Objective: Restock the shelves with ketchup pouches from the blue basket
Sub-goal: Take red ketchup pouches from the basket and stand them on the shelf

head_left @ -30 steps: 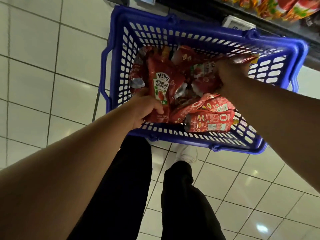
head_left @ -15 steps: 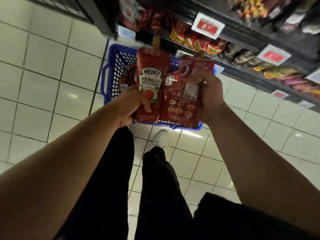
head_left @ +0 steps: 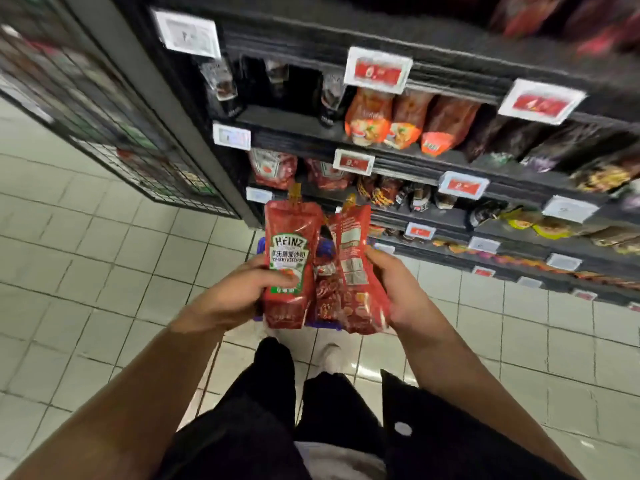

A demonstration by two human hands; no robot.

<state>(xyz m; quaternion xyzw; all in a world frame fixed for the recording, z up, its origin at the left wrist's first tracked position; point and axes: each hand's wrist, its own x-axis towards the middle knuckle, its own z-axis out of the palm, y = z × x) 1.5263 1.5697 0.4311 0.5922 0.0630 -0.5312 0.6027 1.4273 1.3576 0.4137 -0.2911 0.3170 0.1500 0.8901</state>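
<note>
Left hand (head_left: 239,296) grips a glossy red Heinz ketchup pouch (head_left: 289,261) upright, right hand (head_left: 398,292) clasps another (back-facing) (head_left: 356,268), seemingly ready for the dark shelf row (head_left: 311,188).

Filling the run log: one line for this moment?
left hand: holds Heinz pouch | right hand: holds second pouch | ketchup shelf: ahead, unreached

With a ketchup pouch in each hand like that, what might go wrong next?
The right hand seems to hold more than one pouch, back panel outward, so one might slip or be shelved back to front. The blue basket sits on the floor just ahead of the feet, so a step toward the shelf risks a trip. The left hand grips its Heinz pouch low, so it may flop.
</note>
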